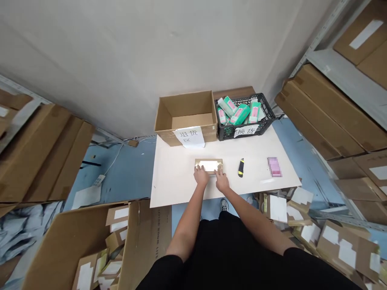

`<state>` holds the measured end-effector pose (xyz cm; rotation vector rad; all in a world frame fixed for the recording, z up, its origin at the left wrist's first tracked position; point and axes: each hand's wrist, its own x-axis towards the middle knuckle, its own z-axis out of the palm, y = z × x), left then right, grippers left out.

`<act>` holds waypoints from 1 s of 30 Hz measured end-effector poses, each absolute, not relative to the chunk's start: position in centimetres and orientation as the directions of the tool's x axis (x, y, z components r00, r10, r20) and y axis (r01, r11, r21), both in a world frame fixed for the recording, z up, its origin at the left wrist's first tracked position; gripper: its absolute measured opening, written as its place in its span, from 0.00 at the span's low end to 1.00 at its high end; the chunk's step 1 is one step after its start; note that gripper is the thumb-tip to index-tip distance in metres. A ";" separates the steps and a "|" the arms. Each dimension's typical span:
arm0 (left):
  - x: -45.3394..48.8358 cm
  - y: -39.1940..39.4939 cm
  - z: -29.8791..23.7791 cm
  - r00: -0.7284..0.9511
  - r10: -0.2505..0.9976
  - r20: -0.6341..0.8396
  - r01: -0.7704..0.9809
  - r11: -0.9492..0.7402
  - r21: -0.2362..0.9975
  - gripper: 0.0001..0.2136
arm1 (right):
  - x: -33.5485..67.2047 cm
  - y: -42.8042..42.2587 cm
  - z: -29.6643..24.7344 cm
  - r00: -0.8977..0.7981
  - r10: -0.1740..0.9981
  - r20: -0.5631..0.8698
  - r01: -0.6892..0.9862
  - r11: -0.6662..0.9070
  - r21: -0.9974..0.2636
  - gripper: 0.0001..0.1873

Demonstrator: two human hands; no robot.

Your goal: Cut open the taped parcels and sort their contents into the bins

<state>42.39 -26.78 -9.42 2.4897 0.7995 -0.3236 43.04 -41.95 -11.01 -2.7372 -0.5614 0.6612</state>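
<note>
A small cardboard box (210, 165) lies flat near the front middle of the white table, a bright white patch, likely a label, covering most of its top. My left hand (201, 176) grips its near left end, fingers bent over the top. At the near right corner, my right hand (222, 180) holds the same box with its fingers on the top and edge. Just right of it lies a black and yellow utility knife (241, 167). Farther right is a pink, blurred item (274, 166) on the table.
An open cardboard box (186, 131) with a paper sign stands at the table's back, beside a black plastic basket (266, 110) of green and pink packs. A large carton (57, 241) of parcels is at lower left. Parcels (302, 213) pile up at lower right. Shelves with cartons flank both sides.
</note>
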 end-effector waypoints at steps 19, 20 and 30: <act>41.3 -17.5 -10.2 0.885 0.201 -0.421 0.334 -0.903 0.270 0.57 | 55.4 -55.2 -16.5 0.852 -0.034 -0.522 -0.228 -0.922 -0.312 0.40; 41.2 -17.8 -10.4 0.882 0.214 -0.421 0.353 -0.891 0.287 0.58 | 55.7 -55.2 -17.0 0.852 -0.026 -0.523 -0.225 -0.920 -0.320 0.40; 44.9 -18.1 -10.9 0.862 0.038 -0.505 0.274 -0.873 0.402 0.58 | 55.0 -45.4 -12.3 0.903 0.287 -0.321 0.043 -0.801 -0.597 0.33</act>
